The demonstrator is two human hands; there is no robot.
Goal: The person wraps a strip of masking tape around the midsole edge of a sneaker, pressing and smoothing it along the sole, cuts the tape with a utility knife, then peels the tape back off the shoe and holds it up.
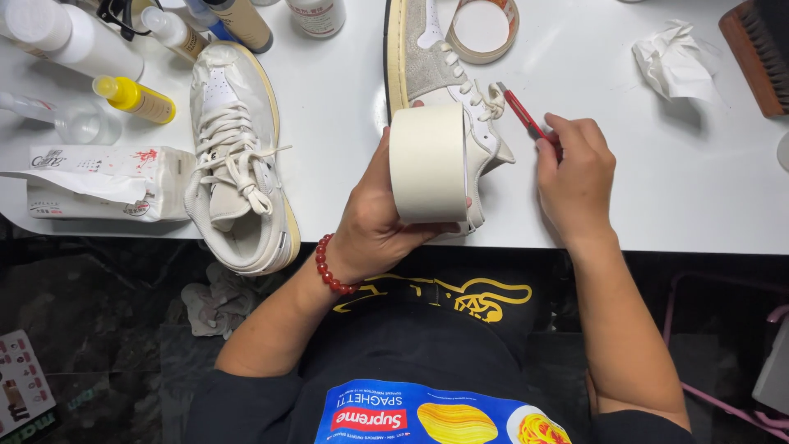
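Head camera looks straight down at a white counter [625, 197] where a person masks a sneaker with tape. Left hand [374, 218] has its fingers clamped around a wide roll of cream masking tape [427, 163], held upright just over the heel end of the sneaker [448, 78] lying between the hands. Right hand [578, 177] has its fingers pinched shut on a slim red craft knife [526, 117], whose tip points toward the sneaker's laces and sits just beside them. The step in hand looks like trimming or cutting tape against the shoe; the next move would call for a steady roll and a light, shallow stroke of the blade so that only tape is cut, not leather or lace.

Counted: two sneakers, the one being worked on and a second, paler one [238, 156] lying on its own to the left, partly over the counter's edge. Two tape rolls, the held one and a thinner ring [483, 29] near the far edge. One crumpled tissue [675, 62], one wooden brush [756, 53] at the right corner, one pack of tissues [99, 182], and several bottles at the upper left, among them one yellow-capped [136, 99]. A red bead bracelet [329, 267] circles the left wrist.
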